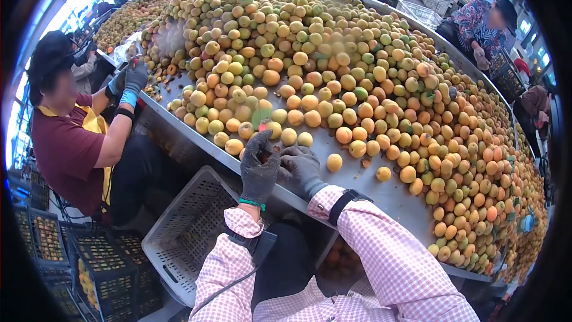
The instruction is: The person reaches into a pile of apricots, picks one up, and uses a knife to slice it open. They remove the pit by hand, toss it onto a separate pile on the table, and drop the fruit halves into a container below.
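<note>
My left hand (259, 170), in a dark grey glove, is at the near edge of a metal sorting table (322, 140), its fingers curled inward. A small red thing (262, 127) shows right at its fingertips, with a blurred green patch above. Close beside it, my right hand (302, 170), gloved too, has its fingers bent towards the left palm. A dark brownish bit (266, 156) shows between the hands; I cannot tell what they hold. Yellow-orange apricots (288, 137) lie just beyond the fingertips, and a single apricot (334, 162) rests to the right.
Heaped apricots (333, 77) cover much of the table. A grey perforated crate (196, 226) stands below the edge at left. A gloved co-worker (71, 137) works at the left, near black crates (104, 262) of fruit. Another person (485, 27) is across the table.
</note>
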A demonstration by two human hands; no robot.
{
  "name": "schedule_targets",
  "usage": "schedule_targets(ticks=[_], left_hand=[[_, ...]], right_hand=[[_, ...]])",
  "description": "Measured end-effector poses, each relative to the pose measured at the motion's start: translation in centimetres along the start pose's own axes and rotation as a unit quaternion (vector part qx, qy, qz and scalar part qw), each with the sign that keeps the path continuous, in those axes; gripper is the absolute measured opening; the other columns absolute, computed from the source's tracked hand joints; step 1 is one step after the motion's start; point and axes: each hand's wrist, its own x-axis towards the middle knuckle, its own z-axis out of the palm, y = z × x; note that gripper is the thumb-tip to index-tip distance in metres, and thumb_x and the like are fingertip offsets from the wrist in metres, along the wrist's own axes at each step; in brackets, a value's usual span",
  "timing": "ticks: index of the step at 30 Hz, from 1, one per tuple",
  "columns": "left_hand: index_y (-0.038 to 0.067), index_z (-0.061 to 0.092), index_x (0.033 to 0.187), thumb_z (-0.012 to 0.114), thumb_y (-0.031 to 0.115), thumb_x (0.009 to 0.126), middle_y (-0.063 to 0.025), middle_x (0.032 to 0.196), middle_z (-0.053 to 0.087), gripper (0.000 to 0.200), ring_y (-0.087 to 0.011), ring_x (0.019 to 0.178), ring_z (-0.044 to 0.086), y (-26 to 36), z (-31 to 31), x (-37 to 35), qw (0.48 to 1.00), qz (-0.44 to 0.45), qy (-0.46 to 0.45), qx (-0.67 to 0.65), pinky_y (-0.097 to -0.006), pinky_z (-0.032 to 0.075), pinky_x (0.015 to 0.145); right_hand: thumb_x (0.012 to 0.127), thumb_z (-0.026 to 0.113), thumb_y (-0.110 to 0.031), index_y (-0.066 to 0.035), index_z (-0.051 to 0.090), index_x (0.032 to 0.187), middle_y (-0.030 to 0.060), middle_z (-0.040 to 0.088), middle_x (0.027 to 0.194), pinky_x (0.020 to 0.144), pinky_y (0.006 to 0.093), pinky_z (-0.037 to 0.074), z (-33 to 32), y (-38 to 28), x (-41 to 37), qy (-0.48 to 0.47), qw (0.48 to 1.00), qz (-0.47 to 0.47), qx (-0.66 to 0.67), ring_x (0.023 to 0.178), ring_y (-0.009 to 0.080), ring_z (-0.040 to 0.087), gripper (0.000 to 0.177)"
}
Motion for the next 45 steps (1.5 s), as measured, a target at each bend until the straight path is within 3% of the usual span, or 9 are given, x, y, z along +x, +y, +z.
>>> schedule_targets(ticks=[8, 16, 27, 31, 35, 39, 41, 43, 45], left_hand=[[0.006, 0.056, 0.121, 0.063, -0.008, 0.078, 0.0043, 0.086, 0.051, 0.046, -0.0057, 0.075, 0.046, 1.0, -0.1, 0.2, 1.000, -0.008, 0.023, -0.013, -0.0193, 0.042, 0.070], [0.005, 0.056, 0.121, 0.061, -0.010, 0.078, 0.0031, 0.091, 0.052, 0.046, -0.0065, 0.080, 0.048, 0.5, -0.2, 0.1, 1.000, -0.011, 0.013, -0.010, -0.0206, 0.043, 0.076], [0.004, 0.057, 0.120, 0.055, -0.013, 0.074, 0.0021, 0.100, 0.055, 0.049, -0.0074, 0.083, 0.048, -1.1, 0.0, 0.6, 0.999, 0.023, -0.034, 0.011, -0.0207, 0.043, 0.079], [0.004, 0.059, 0.115, 0.058, -0.010, 0.073, 0.0017, 0.090, 0.056, 0.044, -0.0077, 0.076, 0.049, -1.5, 0.0, 0.8, 0.995, -0.008, -0.086, 0.040, -0.0224, 0.044, 0.071], [0.004, 0.060, 0.113, 0.061, -0.005, 0.071, -0.0046, 0.086, 0.059, 0.043, -0.0150, 0.072, 0.054, -2.1, 0.3, 1.4, 0.957, 0.101, -0.158, 0.221, -0.0273, 0.048, 0.071], [0.008, 0.061, 0.115, 0.063, 0.006, 0.071, -0.0141, 0.100, 0.063, 0.043, -0.0286, 0.088, 0.062, 1.7, 1.6, 0.6, 0.873, 0.091, -0.287, 0.383, -0.0376, 0.050, 0.080], [0.010, 0.061, 0.115, 0.063, 0.008, 0.071, -0.0144, 0.105, 0.063, 0.045, -0.0304, 0.094, 0.061, 4.3, 2.3, 0.1, 0.760, 0.266, -0.263, 0.531, -0.0389, 0.049, 0.084], [0.011, 0.060, 0.116, 0.062, 0.008, 0.070, -0.0136, 0.106, 0.062, 0.046, -0.0310, 0.095, 0.060, 6.3, 3.9, -0.8, 0.772, 0.297, -0.267, 0.494, -0.0396, 0.049, 0.085], [0.010, 0.058, 0.117, 0.062, 0.006, 0.069, -0.0144, 0.107, 0.061, 0.048, -0.0303, 0.095, 0.061, 7.4, 6.0, -2.3, 0.833, 0.173, -0.377, 0.365, -0.0397, 0.049, 0.086]], right_hand=[[0.081, 0.062, -0.035, -0.022, 0.073, 0.093, -0.0020, 0.064, 0.107, 0.091, 0.0397, 0.040, 0.7, 0.6, -0.2, 0.002, 0.999, 0.020, 0.042, 0.107, 0.0228, 0.053, 0.021], [0.083, 0.060, -0.032, -0.025, 0.071, 0.105, 0.0024, 0.056, 0.125, 0.104, 0.0410, 0.034, -0.1, 1.7, -0.5, -0.039, 0.989, -0.142, 0.004, 0.121, 0.0287, 0.045, 0.025], [0.083, 0.063, -0.022, -0.015, 0.068, 0.105, 0.0037, 0.061, 0.111, 0.096, 0.0401, 0.040, -4.1, 3.8, -5.0, -0.148, 0.978, -0.141, 0.042, 0.110, 0.0270, 0.052, 0.024], [0.084, 0.062, -0.019, -0.015, 0.067, 0.105, 0.0053, 0.061, 0.111, 0.096, 0.0406, 0.040, -9.2, 4.5, -10.6, -0.189, 0.977, -0.082, 0.054, 0.111, 0.0283, 0.052, 0.022], [0.086, 0.061, -0.019, -0.013, 0.066, 0.105, 0.0067, 0.061, 0.112, 0.098, 0.0395, 0.040, -12.1, 6.2, -16.8, -0.195, 0.979, -0.009, 0.050, 0.111, 0.0281, 0.052, 0.021], [0.088, 0.059, -0.018, -0.008, 0.063, 0.112, 0.0108, 0.060, 0.114, 0.099, 0.0396, 0.041, -16.7, 6.1, -21.4, -0.199, 0.972, 0.091, 0.083, 0.111, 0.0294, 0.054, 0.026], [0.087, 0.061, -0.022, -0.010, 0.051, 0.129, 0.0145, 0.055, 0.123, 0.099, 0.0395, 0.041, -18.8, 6.8, -24.1, -0.086, 0.972, 0.176, 0.131, 0.112, 0.0315, 0.053, 0.044], [0.083, 0.065, -0.024, -0.011, 0.042, 0.135, 0.0164, 0.050, 0.128, 0.099, 0.0389, 0.042, -21.7, 6.6, -26.9, -0.069, 0.977, 0.200, 0.035, 0.113, 0.0324, 0.053, 0.058], [0.080, 0.068, -0.025, -0.012, 0.033, 0.142, 0.0183, 0.046, 0.133, 0.098, 0.0383, 0.042, -22.8, 6.0, -27.9, -0.055, 0.972, 0.223, -0.059, 0.115, 0.0334, 0.052, 0.073]])
